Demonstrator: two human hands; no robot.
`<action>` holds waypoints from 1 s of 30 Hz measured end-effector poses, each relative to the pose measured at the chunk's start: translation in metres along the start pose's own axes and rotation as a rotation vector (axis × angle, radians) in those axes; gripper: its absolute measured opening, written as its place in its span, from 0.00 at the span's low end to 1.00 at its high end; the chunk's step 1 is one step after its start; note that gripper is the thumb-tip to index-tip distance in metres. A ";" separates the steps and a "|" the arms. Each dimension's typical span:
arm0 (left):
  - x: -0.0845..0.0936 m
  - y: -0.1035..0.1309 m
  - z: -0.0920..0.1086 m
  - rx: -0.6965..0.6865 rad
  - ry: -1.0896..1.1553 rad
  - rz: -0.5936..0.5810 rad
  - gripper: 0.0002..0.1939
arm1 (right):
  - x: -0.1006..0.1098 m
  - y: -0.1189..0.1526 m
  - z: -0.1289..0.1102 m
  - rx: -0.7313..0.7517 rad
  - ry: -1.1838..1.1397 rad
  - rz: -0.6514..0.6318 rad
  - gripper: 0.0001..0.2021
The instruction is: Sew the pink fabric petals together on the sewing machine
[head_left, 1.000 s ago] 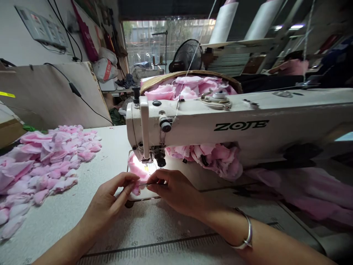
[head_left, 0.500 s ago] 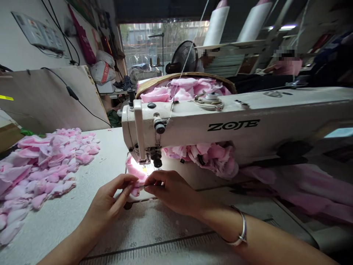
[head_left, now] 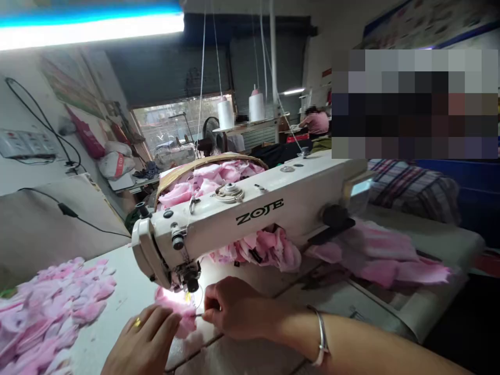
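Beneath the needle area of a white sewing machine (head_left: 219, 224) lies a small pink fabric piece (head_left: 186, 325), lit by the machine's lamp. My left hand (head_left: 146, 338), with a ring on one finger, rests with fingers close together on the fabric's left side. My right hand (head_left: 234, 307), a bracelet at its wrist, is pinched on a thin dark tool (head_left: 198, 315) whose tip touches the fabric's right edge. Bunched pink fabric (head_left: 265, 250) sits under the machine arm.
Many pink fabric pieces (head_left: 50, 312) cover the table's left side. More pink cloth (head_left: 383, 255) lies at the right. Behind the machine stands a basket (head_left: 167, 182) of pink pieces. Thread cones (head_left: 257, 105) and a person in pink (head_left: 317, 121) are farther back.
The view has tilted up and turned right. My left hand has gone from pinching the fabric's edge to lying over it. My right hand still holds the thin tool at the fabric.
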State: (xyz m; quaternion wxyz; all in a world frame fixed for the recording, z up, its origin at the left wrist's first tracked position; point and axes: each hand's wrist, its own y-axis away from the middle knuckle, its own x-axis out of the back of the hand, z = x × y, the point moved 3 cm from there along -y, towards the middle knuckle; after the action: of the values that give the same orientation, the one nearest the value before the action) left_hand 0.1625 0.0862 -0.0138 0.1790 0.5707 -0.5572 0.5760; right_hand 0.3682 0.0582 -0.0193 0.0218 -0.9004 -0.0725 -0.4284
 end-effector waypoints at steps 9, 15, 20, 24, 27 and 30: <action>-0.018 -0.020 0.013 0.125 -0.141 -0.122 0.08 | 0.014 -0.007 0.001 0.010 0.089 -0.049 0.07; -0.030 -0.017 -0.003 0.370 -0.023 -0.173 0.04 | 0.018 -0.014 -0.002 0.029 0.117 -0.087 0.06; -0.033 -0.016 0.000 0.359 -0.024 -0.144 0.06 | 0.011 -0.023 -0.005 0.065 0.060 -0.166 0.07; -0.029 -0.015 -0.001 0.342 -0.055 -0.139 0.04 | 0.007 -0.029 -0.004 0.072 -0.001 -0.254 0.10; -0.026 -0.016 -0.003 0.331 -0.050 -0.139 0.02 | 0.007 -0.030 -0.003 0.039 -0.069 -0.311 0.11; -0.029 -0.016 -0.004 0.320 0.006 -0.151 0.05 | 0.005 -0.030 -0.002 0.022 -0.100 -0.350 0.15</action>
State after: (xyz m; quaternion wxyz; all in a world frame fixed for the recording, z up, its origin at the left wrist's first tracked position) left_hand 0.1828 0.1074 -0.0306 0.1303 0.6304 -0.4137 0.6438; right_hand 0.3655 0.0880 -0.0150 -0.0470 -0.8940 -0.2337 -0.3795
